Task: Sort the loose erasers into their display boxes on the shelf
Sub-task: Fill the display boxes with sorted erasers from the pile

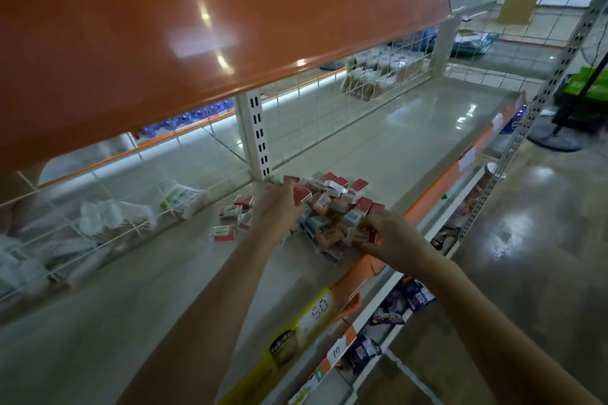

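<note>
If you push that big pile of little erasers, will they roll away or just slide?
Probably slide and tumble, not roll: the erasers in the pile look like small flat-sided blocks. The pile is loosely heaped, so top ones would likely topple off. The shelf looks smooth and shiny, so they may skid easily.

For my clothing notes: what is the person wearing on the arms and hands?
Nothing shows on them. The left hand and the right hand are bare, without gloves. Both forearms are uncovered as far as the picture's lower edge, with no sleeve in view. I see no watch, bracelet or ring.
</note>
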{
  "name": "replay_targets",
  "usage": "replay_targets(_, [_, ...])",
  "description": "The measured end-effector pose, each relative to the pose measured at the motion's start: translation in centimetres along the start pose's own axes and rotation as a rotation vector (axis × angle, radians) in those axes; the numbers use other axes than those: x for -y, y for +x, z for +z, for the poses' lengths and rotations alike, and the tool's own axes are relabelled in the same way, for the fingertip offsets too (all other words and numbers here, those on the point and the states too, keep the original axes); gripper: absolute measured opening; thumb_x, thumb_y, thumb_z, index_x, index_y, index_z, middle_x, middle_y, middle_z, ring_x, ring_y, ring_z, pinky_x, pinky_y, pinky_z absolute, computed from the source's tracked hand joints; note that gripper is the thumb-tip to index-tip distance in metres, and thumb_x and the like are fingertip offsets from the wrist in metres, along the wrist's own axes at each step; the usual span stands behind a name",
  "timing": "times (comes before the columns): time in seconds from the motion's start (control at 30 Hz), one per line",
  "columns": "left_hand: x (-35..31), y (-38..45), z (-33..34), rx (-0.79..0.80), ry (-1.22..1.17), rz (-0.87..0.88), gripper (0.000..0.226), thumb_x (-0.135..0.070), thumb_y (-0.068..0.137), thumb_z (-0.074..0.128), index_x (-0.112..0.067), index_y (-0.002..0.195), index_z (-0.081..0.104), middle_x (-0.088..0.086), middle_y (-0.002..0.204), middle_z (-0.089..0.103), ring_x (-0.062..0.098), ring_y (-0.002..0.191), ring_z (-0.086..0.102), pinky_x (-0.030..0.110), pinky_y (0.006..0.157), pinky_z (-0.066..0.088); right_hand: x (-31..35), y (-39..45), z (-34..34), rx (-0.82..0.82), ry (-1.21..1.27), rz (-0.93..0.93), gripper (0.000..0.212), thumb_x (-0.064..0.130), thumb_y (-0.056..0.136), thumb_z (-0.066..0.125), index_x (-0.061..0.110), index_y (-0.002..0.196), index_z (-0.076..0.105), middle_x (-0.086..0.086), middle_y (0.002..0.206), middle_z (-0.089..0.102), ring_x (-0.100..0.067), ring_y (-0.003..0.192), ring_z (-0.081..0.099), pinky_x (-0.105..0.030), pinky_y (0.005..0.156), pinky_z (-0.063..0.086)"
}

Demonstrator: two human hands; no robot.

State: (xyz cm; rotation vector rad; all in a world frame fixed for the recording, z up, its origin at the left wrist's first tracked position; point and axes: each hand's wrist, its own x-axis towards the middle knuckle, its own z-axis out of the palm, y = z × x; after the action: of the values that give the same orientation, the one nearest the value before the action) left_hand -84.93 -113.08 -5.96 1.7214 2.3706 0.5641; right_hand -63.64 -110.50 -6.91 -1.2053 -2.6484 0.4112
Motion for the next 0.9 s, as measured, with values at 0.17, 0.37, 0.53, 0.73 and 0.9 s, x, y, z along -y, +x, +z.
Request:
replay_targets(0.17, [0.2,-0.9,-0.2,-0.029,-0.178,-0.027,0.033,-0.02,0.086,0.065,-0.02,0.117,0.057,-0.004,0.107,0.058,0.01,0.087,0.053,0.025,0.07,0.043,1.1,-0.2,0.0,-0.06,0.109,-0.048,0.03,0.025,0.087,0.061,0.015,0.115,0.057,-0.001,0.109,0.053,-0.012,0.092,0.05,-0.017,0.078,0.042])
replay_targets(0.37, [1.6,-4.5,-2.0,-0.161,-0.404,-0.07,0.025,-0.023,0.085,0.062,-0.021,0.109,0.068,-0.004,0.092,0.064,0.009,0.081,0.058,0.019,0.069,0.042,3.4,-0.5,0.3,-0.115,0.229,-0.139,0.034,0.024,0.086,0.063,0.015,0.118,0.057,0.006,0.112,0.049,-0.01,0.094,0.054,-0.023,0.084,0.049])
replay_targets(0.53, [4.1,-9.4,-4.3,-0.197,-0.56,-0.183,0.019,-0.029,0.089,0.053,-0.025,0.085,0.071,-0.006,0.064,0.064,0.01,0.059,0.055,0.025,0.057,0.039,6.3,-0.3,1.4,-0.154,0.327,-0.275,0.03,0.027,0.083,0.067,0.016,0.111,0.062,0.008,0.103,0.051,-0.008,0.084,0.056,-0.014,0.073,0.044])
replay_targets(0.73, [7.1,-17.7,-7.7,-0.299,-0.728,-0.316,0.018,-0.017,0.095,0.051,-0.014,0.096,0.069,-0.005,0.06,0.065,0.001,0.05,0.056,0.014,0.05,0.041,12.3,-0.8,3.4,-0.043,0.415,-0.445,0.029,0.024,0.083,0.066,0.019,0.112,0.061,0.011,0.1,0.05,-0.005,0.082,0.055,-0.021,0.076,0.05])
replay_targets(0.9, [10.1,-25.4,-9.7,-0.291,-0.799,-0.468,0.012,-0.015,0.092,0.056,-0.019,0.089,0.066,-0.003,0.07,0.067,0.003,0.056,0.062,0.014,0.051,0.045,18.7,-2.3,5.1,0.093,0.469,-0.635,0.024,0.026,0.083,0.065,0.027,0.106,0.059,0.023,0.094,0.045,0.003,0.083,0.054,-0.011,0.076,0.047])
